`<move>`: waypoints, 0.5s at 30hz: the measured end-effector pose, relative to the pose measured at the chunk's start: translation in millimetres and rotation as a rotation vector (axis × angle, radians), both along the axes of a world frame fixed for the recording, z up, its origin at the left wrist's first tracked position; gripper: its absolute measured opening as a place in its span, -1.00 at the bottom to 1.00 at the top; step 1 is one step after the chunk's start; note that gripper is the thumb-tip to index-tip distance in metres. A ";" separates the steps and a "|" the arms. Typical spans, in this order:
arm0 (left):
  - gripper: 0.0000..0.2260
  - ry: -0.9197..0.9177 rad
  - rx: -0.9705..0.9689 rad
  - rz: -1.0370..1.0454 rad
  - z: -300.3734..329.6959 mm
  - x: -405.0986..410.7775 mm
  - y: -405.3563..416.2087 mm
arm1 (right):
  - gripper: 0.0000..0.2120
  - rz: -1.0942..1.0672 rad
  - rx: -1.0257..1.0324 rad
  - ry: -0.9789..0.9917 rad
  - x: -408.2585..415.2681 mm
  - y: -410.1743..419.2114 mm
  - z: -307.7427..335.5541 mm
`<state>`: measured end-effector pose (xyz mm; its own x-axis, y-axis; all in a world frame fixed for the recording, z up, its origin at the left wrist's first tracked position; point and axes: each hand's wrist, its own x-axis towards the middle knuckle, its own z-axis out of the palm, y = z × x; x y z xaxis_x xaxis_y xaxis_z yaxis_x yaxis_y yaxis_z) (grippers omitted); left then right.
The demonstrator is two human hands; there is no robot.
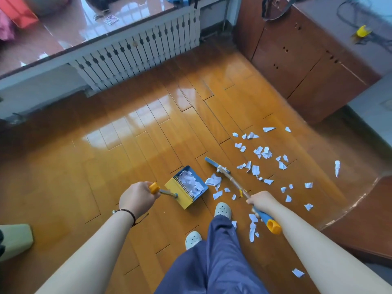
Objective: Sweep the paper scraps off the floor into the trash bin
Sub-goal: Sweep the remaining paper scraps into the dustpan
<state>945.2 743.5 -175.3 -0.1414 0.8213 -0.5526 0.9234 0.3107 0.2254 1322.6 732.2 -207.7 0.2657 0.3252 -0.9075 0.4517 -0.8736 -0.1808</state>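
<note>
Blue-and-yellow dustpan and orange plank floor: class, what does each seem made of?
Blue-and-yellow dustpan: likely moulded plastic, judging by its flat bright colours and comb teeth. Orange plank floor: seemingly varnished wood or laminate; glossy window reflections, visible plank seams.

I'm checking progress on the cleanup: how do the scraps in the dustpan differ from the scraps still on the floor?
The scraps in the dustpan sit packed in one heap inside the blue tray; the scraps on the floor lie scattered singly over the boards. The dustpan scraps lie left of the broom head; most floor scraps lie to its right. Both are torn white paper.
</note>
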 end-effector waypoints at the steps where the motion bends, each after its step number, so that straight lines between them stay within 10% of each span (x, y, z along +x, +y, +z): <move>1: -0.91 0.002 -0.001 -0.019 0.1 0.0 -1.6 | -0.87 -0.023 0.007 -0.008 1.3 -4.2 2.0; 15: -0.86 0.065 -0.040 -0.138 -9.0 4.9 -9.4 | -0.83 -0.254 -0.033 0.047 -34.7 -22.1 -35.6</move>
<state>950.1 734.1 -184.3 -0.0650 0.8127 -0.5790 0.9703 0.1870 0.1536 1287.9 710.1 -243.3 0.2922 0.2235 -0.9299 0.2091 -0.9637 -0.1660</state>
